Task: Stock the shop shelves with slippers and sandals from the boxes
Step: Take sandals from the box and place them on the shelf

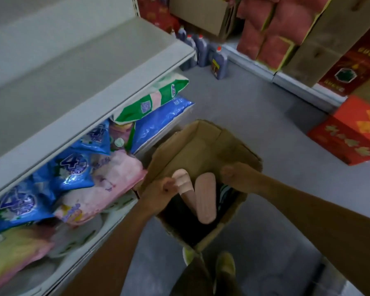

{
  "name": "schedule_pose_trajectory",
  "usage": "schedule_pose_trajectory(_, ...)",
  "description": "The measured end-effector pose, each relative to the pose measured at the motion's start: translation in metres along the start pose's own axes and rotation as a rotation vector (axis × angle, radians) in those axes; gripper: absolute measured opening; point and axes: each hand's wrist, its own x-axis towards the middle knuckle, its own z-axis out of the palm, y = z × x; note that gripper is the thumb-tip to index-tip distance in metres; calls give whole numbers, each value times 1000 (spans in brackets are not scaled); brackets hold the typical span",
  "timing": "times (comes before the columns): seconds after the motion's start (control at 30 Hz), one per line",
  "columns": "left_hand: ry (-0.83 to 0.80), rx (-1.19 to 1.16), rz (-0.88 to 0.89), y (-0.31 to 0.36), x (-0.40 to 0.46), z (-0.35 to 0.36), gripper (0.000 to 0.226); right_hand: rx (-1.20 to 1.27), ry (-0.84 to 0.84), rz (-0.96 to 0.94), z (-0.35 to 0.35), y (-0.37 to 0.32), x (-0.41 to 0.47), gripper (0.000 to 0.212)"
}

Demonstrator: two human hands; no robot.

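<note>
early in the job, i judge: the grey shelf (pixel 77 67) above the packets carries no footwear. the left hand (pixel 158 190) pinches a pink slipper (pixel 183 181) in the cardboard box (pixel 203 146); the right hand (pixel 233 171) curls over the box rim. another slipper (pixel 205 197) waits inside.

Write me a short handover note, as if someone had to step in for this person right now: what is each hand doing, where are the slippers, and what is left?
Left hand: pinching a pale pink slipper at the near-left edge of the cardboard box.
Right hand: gripping the box's right rim, steadying it.
A second pink slipper lies inside the box, beside something dark and striped that I cannot identify.
The box stands on the floor against the shelving. The grey shelf above the detergent bags shows no footwear.
Done: no slippers visible on any shelf.
Left: lift the slippers out and place them on the shelf.
</note>
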Motion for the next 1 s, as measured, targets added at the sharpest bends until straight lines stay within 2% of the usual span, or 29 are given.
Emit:
schedule_pose_trajectory(0.1,-46,-20,-88,-25,47,24,27,95,-84,89,21,24,55,31)
schedule_pose_trajectory(0.17,-53,-21,-130,-43,75,39,28,199,-95,173,37,38,92,8)
schedule_pose_trajectory(0.23,-59,-6,-162,-62,100,54,30,265,-83,226,55,56,133,27)
schedule_pose_trajectory(0.3,-73,30,-197,-83,124,68,32,313,-94,260,75,73,170,31)
schedule_pose_trajectory(0.37,-68,43,-206,-101,147,82,34,324,-105,300,92,83,201,6)
schedule_pose_trajectory(0.47,-68,99,-201,-117,181,101,47,406,-159,420,113,90,234,51)
schedule_pose_trajectory(0.63,-94,229,-127,-132,229,133,77,478,-181,524,143,100,274,67)
schedule_pose_trajectory(0.7,-118,278,-107,-139,241,143,86,487,-189,553,149,101,285,66)
schedule_pose_trajectory(0.83,-148,315,-116,-147,259,151,96,437,-250,567,148,104,291,47)
schedule_pose_trajectory(0.9,-159,310,-120,-152,264,152,96,412,-257,564,148,106,292,48)
schedule_pose_trajectory(1.0,-172,312,-88,-157,269,151,100,510,-244,573,148,100,292,53)
